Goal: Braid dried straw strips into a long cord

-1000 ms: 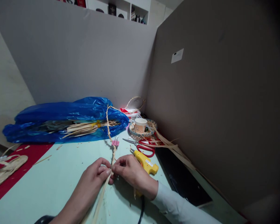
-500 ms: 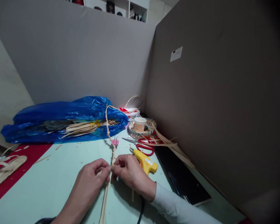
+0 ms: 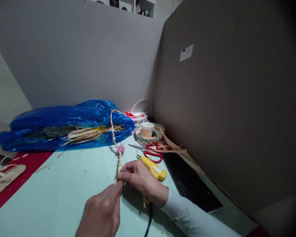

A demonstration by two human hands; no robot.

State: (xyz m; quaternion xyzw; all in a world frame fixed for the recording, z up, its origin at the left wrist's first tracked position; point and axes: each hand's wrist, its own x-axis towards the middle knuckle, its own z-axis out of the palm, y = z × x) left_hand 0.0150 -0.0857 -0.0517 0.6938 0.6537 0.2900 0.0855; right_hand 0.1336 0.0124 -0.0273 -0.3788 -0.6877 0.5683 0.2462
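Note:
A thin braided straw cord (image 3: 119,161) runs down the table toward me, with a pink binder clip (image 3: 120,149) gripping it further up. My right hand (image 3: 139,179) pinches the cord below the clip between thumb and fingertips. Just below it, my left hand (image 3: 102,210) is closed around the cord's lower end, back of the hand toward me; the loose strands beneath are hidden by it. Close behind my right hand lies a yellow glue gun (image 3: 154,168), its black cable running toward the front edge.
Red-handled scissors (image 3: 153,155) lie beyond the glue gun. A paper cup (image 3: 147,130) stands in a woven tray (image 3: 138,138). A blue plastic bag (image 3: 51,115) holds straw bundles (image 3: 84,134). At right are a flat black panel (image 3: 187,181) and loose strips (image 3: 185,153); at left, a woven sandal (image 3: 7,181).
My left hand has turned over and moved down and right, now closing on the strands near my right hand. My right hand has stayed nearly in place. The view has tilted slightly.

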